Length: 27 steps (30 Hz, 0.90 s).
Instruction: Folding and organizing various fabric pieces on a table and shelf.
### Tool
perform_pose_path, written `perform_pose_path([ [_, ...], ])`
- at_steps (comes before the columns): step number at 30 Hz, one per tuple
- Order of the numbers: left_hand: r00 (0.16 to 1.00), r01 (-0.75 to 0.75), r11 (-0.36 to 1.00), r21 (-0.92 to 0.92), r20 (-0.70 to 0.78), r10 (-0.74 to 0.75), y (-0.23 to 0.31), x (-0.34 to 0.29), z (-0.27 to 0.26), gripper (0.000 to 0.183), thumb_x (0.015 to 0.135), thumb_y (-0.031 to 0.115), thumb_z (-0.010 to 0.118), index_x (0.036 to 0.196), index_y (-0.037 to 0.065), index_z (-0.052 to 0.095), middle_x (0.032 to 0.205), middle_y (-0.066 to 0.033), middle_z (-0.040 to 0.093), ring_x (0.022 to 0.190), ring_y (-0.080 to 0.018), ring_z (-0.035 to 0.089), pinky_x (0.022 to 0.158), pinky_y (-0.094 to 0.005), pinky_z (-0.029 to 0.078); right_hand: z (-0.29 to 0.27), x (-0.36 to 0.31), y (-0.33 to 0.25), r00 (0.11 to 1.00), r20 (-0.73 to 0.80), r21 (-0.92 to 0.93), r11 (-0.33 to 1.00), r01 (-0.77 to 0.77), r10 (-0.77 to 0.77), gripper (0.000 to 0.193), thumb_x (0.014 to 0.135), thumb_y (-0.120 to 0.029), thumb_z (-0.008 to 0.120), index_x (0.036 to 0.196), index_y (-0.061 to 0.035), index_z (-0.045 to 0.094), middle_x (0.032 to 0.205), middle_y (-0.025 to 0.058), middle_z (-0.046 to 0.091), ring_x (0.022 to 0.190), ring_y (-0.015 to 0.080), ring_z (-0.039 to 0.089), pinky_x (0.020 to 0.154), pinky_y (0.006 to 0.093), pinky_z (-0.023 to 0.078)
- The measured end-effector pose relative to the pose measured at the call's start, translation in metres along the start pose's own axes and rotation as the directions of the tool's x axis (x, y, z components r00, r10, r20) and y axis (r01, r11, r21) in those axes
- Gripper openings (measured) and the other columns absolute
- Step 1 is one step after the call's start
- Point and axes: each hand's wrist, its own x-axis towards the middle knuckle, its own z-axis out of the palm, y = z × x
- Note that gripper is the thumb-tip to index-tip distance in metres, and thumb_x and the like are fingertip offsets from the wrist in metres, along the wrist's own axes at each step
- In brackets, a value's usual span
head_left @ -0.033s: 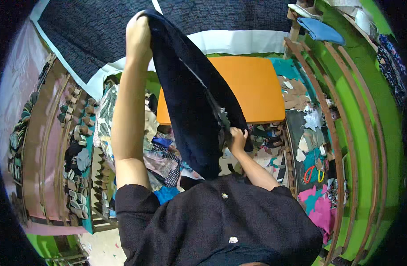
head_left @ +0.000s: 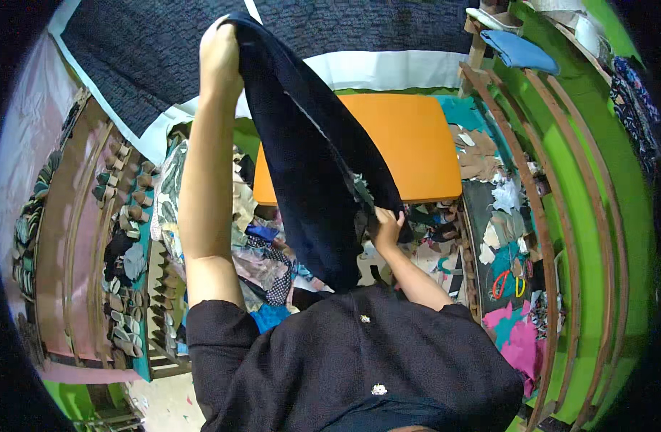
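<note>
A long piece of dark navy, nearly black cloth [head_left: 301, 151] hangs stretched between my two hands, with a pale, ragged edge running down its length. My left hand [head_left: 221, 56] is raised high at the far side, fingers closed around the cloth's upper end. Lower down and to the right, my right hand [head_left: 388, 229] is closed on the cloth's edge beside a frayed grey patch. Part of its fingers are hidden by the fabric. Behind the cloth, an orange tabletop or seat [head_left: 406, 147] is partly covered.
Fabric scraps [head_left: 262, 252] lie piled below the cloth. Shoe-shaped pieces [head_left: 125, 317] fill a rack at left. On the right, wooden rails [head_left: 550, 216] run beside a bench with a magenta scrap [head_left: 514, 338] and red and yellow looped handles [head_left: 519, 287]. A folded blue cloth [head_left: 519, 50] rests above.
My left hand has shifted very slightly left and up with the cloth's upper end. My right hand keeps its hold in nearly the same place.
</note>
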Motion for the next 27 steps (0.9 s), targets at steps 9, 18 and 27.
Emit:
perform_pose_path([
  [9, 0.956, 0.279, 0.955, 0.094, 0.064, -0.286, -0.051, 0.063, -0.026, 0.022, 0.087, 0.016, 0.031, 0.095, 0.009, 0.050, 0.079, -0.0053, 0.056, 0.065, -0.0172, 0.055, 0.055, -0.0352, 0.048, -0.121, 0.086, 0.060, 0.699, -0.695, 0.135, 0.986, -0.099, 0.165, 0.042, 0.061, 0.011, 0.040, 0.100, -0.0002, 0.054, 0.092, 0.0153, 0.058, 0.086, 0.0296, 0.054, 0.083, 0.0344, 0.040],
  [18, 0.893, 0.395, 0.874, -0.284, -0.102, -0.438, -0.192, 0.159, -0.083, 0.025, 0.088, 0.019, 0.034, 0.090, 0.004, 0.053, 0.088, -0.0117, 0.058, 0.078, -0.0250, 0.057, 0.070, -0.0420, 0.049, -0.164, 0.185, 0.062, 0.971, -0.230, 0.364, 0.931, 0.020, 0.069, 0.037, 0.065, 0.007, 0.041, 0.097, 0.0020, 0.057, 0.087, 0.0123, 0.062, 0.081, 0.0215, 0.058, 0.076, 0.0297, 0.044],
  [27, 0.883, 0.409, 0.725, 0.554, -0.441, -0.161, -0.404, 0.180, -0.298, 0.056, 0.074, 0.028, 0.060, 0.117, -0.004, 0.043, 0.109, -0.0247, 0.052, 0.099, -0.0321, 0.051, 0.087, -0.0380, 0.039, -0.075, 0.296, 0.032, 0.819, 0.573, 0.620, 0.641, -0.453, 0.025, 0.025, 0.080, -0.003, 0.053, 0.105, 0.0023, 0.057, 0.098, 0.0041, 0.061, 0.086, 0.0104, 0.054, 0.081, 0.0234, 0.040],
])
